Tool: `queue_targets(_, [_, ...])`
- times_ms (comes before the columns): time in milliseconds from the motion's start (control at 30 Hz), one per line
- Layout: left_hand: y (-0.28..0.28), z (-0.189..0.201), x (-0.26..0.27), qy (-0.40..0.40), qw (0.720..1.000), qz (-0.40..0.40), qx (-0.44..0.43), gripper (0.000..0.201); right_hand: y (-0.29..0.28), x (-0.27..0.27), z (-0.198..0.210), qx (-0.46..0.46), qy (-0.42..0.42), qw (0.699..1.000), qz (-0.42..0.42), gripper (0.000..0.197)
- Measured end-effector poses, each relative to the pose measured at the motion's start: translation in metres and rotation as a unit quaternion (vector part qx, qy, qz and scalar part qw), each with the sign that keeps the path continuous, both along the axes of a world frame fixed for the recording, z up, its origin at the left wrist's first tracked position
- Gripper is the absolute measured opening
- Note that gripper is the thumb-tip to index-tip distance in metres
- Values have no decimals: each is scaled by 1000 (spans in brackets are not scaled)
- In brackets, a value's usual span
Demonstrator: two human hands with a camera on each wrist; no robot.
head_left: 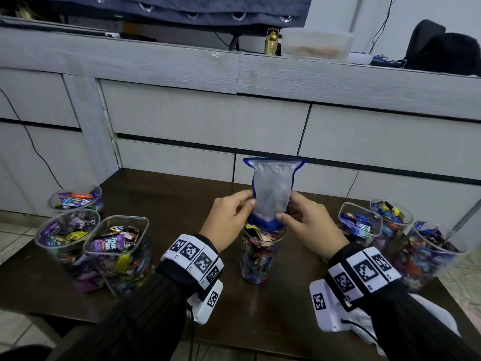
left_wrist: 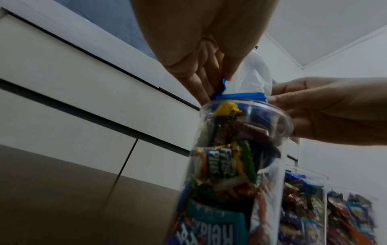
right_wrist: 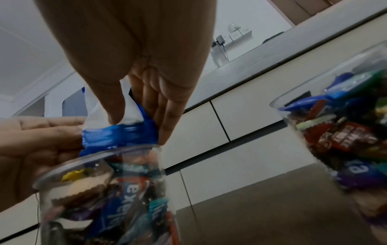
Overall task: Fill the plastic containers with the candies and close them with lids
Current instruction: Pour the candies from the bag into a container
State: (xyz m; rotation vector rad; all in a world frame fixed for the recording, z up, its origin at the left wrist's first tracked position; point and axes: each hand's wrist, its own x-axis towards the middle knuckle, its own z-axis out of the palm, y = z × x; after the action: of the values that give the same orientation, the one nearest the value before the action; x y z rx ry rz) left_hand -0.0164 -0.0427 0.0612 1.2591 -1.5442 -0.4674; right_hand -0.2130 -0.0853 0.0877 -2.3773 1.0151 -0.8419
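Observation:
A translucent plastic bag point(head_left: 272, 194) with blue edges hangs upside down, its mouth at the rim of a tall clear container point(head_left: 257, 259) at the table's middle. Wrapped candies fill that container up to its top. My left hand point(head_left: 247, 204) pinches the bag's left side and my right hand point(head_left: 289, 213) pinches its right side near the mouth. In the left wrist view, the thumb and fingers of my left hand point(left_wrist: 211, 79) squeeze the blue edge of the bag point(left_wrist: 253, 79) above the container point(left_wrist: 230, 165). In the right wrist view, my right hand point(right_wrist: 142, 107) grips the bag point(right_wrist: 119, 137). The bag looks flat.
Three open candy-filled containers point(head_left: 119, 254) stand at the table's left, and three more point(head_left: 429, 254) at the right. The dark brown table point(head_left: 273, 321) backs onto grey cabinet drawers point(head_left: 208, 121). Something white point(head_left: 429, 316) lies under my right forearm.

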Motion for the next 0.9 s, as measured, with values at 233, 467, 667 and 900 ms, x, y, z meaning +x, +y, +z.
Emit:
queue_targets(233, [-4, 5, 1, 33, 998, 27, -39, 22, -2, -2, 6, -20, -32, 999, -7, 29])
queue_targets(467, [-2, 5, -3, 49, 997, 34, -54, 23, -5, -1, 6, -44, -37, 998, -28, 23])
queue_targets(667, [-5, 14, -1, 78, 995, 33, -60, 23, -8, -2, 11, -22, -97, 995, -20, 21])
queue_targets(900, [-9, 17, 2, 113, 993, 2, -15, 33, -14, 2, 15, -16, -101, 995, -22, 19])
